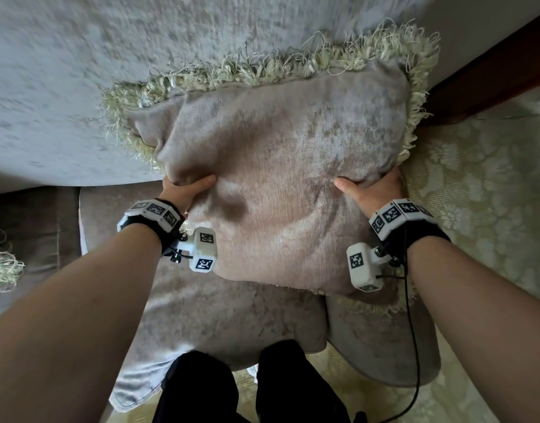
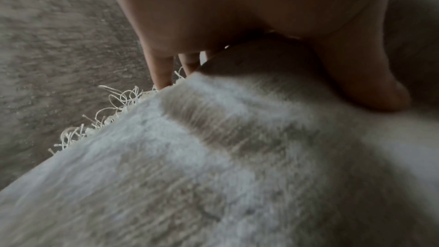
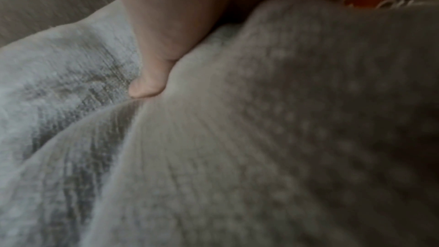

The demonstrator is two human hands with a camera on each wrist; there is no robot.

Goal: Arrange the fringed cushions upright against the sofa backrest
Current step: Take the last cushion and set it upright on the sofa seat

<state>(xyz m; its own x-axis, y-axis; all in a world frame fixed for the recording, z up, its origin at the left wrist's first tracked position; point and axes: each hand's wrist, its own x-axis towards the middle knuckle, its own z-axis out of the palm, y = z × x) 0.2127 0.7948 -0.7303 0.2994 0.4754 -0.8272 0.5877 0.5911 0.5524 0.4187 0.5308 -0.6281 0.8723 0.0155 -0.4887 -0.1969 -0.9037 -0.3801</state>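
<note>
A taupe velvet cushion (image 1: 281, 166) with a pale cream fringe (image 1: 262, 68) fills the middle of the head view, its top edge close to the grey sofa backrest (image 1: 79, 71). My left hand (image 1: 183, 190) grips its left side, thumb on the front face and fingers tucked behind. My right hand (image 1: 369, 190) grips the right side the same way. In the left wrist view my thumb (image 2: 370, 89) presses into the cushion cloth (image 2: 213, 157), with fingers (image 2: 164, 74) behind the fringed edge. The right wrist view shows my thumb (image 3: 152, 74) dug into the fabric (image 3: 261, 138).
A seat cushion (image 1: 232, 315) lies under the held one. Another fringe tuft (image 1: 0, 264) shows at the far left. A dark wooden armrest (image 1: 491, 71) runs at the upper right. A pale patterned carpet (image 1: 482, 184) lies to the right. My legs (image 1: 247, 389) stand at the sofa's front.
</note>
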